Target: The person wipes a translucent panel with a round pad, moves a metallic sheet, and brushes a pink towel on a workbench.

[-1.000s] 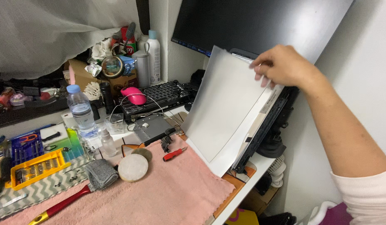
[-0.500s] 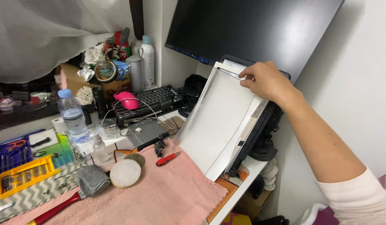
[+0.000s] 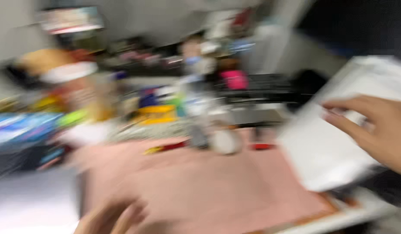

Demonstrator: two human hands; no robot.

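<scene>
At right, gripped white sheet stack (image 3: 339, 143) with right hand (image 3: 373, 130), not yet laid on pink towel (image 3: 200, 182); left hand (image 3: 111, 216) blurred, fingers' state unclear.

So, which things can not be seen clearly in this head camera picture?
- Right hand on the white sheet: motion blur hides whether it grips; the wrist is cut by the right edge.
- Left hand: cut by the bottom edge, blurred.
- Small things behind the pink cloth: smeared into colour patches by blur.

White sheet (image 3: 339, 143): flat, tilted, blurred; at right of pink mat, top edge under fingers.
</scene>
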